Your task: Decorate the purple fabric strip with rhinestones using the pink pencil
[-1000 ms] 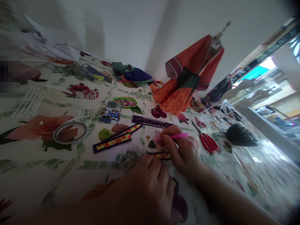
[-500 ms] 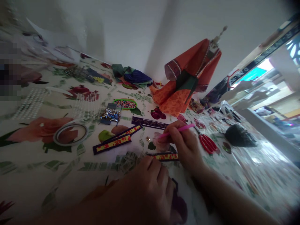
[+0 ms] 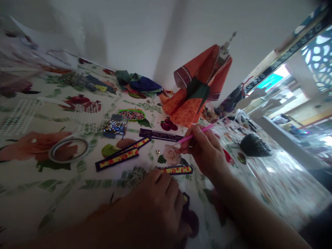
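Right hand [image 3: 204,154]: closed in a pen grip on a pink stick [image 3: 197,134], thumb and fingers pinched round its lower part, tip angled down and left toward a pale rose [image 3: 171,154] and a small loose gem [image 3: 157,151] just beside it. Hard to say whether the tip touches anything. Below that hand, a short yellow-and-red strip [image 3: 176,169] lying flat on the table [image 3: 38,193]. Left hand [image 3: 155,204]: palm down, fingers curled, fingertips resting at the strip's near end; cannot tell whether anything sits inside that hand, though a dark piece shows at its far edge. Judging from this, best to press the strip flat with the left fingertips, hold the stick low and steady, come down straight on the gem rather than at a slant, and lift without dragging across the strip's edge. Further out to the left, two longer strips [image 3: 119,155] side by side, a dark strip [image 3: 158,135] behind them, then a heap of sparkling stones [image 3: 114,127] and a green bead tray [image 3: 131,114]. Near the left edge, a tape roll [image 3: 68,149]. Behind the right hand, red scissors [image 3: 227,155], mostly hidden. At the back, an orange dress [image 3: 199,90] on a small stand and folded cloth [image 3: 140,84] near the wall.
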Available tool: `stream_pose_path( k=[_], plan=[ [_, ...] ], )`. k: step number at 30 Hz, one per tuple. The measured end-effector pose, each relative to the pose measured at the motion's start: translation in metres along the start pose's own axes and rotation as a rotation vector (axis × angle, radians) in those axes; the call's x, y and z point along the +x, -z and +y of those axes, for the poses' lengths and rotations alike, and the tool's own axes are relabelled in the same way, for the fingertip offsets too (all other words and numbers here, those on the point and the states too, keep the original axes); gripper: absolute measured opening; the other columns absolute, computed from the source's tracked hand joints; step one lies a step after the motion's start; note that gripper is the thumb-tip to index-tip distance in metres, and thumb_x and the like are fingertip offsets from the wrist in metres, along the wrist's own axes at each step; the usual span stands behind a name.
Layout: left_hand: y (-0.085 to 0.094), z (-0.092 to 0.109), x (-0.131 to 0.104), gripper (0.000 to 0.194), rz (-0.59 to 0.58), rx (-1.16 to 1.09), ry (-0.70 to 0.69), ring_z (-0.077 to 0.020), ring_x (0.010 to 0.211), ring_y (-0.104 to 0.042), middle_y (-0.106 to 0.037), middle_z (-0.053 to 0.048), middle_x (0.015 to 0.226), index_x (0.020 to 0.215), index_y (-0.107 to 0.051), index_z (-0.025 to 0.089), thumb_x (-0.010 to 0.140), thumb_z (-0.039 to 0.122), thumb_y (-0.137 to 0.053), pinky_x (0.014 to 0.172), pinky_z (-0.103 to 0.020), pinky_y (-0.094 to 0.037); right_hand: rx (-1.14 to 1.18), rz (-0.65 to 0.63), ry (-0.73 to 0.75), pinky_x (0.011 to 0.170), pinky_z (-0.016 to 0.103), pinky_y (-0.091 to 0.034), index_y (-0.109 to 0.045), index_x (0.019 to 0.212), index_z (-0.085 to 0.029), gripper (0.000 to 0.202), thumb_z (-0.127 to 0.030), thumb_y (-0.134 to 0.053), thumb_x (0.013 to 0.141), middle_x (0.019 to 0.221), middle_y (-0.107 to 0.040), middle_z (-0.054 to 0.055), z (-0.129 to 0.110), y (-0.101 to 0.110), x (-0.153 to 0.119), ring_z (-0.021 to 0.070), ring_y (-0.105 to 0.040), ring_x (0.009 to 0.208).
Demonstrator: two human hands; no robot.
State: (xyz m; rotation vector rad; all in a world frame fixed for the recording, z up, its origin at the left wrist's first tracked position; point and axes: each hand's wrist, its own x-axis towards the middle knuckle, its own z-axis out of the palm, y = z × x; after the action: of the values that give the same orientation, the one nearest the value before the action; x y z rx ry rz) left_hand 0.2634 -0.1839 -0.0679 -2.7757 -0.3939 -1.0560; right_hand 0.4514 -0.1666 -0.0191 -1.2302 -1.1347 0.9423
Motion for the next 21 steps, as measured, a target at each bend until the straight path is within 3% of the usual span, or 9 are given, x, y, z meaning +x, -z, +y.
stream_pose_path(
  k=[4,9,14,21],
  plan=[
    [0.004,-0.001,-0.002,0.043,-0.046,-0.017,-0.02,-0.0248,0.073,-0.054,-0.067,-0.006,0.078,0.08,-0.07,0.017,0.095,0.057,-0.064,0.07,-0.043,-0.041,0.009,-0.04,0.063,0.065,0.03,-0.067,-0.068,0.091,-0.02,0.031,-0.05,-0.068,0.1,0.069,-0.068,-0.001,-0.02,0.006,-0.001,0.0141,-0.066,0.058],
    [0.02,-0.002,0.002,0.038,-0.13,0.002,-0.096,-0.0246,0.072,-0.057,-0.068,-0.005,0.078,0.081,-0.071,0.019,0.098,0.051,-0.061,0.069,-0.043,-0.044,-0.139,-0.088,0.07,0.064,0.03,-0.065,-0.067,0.09,-0.021,0.029,-0.047,-0.066,0.103,0.071,-0.07,0.0,-0.038,0.014,-0.017,0.0152,-0.07,0.06],
    [0.017,0.001,0.004,0.044,-0.012,-0.046,-0.055,-0.0237,0.075,-0.059,-0.07,-0.005,0.079,0.077,-0.069,0.019,0.106,0.036,-0.041,0.068,-0.043,-0.041,-0.355,-0.059,0.17,0.065,0.025,-0.058,-0.066,0.093,-0.021,0.025,-0.038,-0.058,0.109,0.077,-0.07,0.0,-0.02,0.019,-0.043,0.0134,-0.07,0.069],
    [0.005,0.0,-0.001,0.048,0.034,-0.013,0.001,-0.0279,0.079,-0.061,-0.076,-0.018,0.098,0.094,-0.074,0.01,0.108,0.033,-0.034,0.07,-0.044,-0.041,-0.592,-0.116,0.296,0.068,0.026,-0.053,-0.066,0.099,-0.022,0.017,-0.026,-0.053,0.109,0.087,-0.069,0.0,-0.003,0.016,-0.053,0.0128,-0.066,0.074]
  ],
)
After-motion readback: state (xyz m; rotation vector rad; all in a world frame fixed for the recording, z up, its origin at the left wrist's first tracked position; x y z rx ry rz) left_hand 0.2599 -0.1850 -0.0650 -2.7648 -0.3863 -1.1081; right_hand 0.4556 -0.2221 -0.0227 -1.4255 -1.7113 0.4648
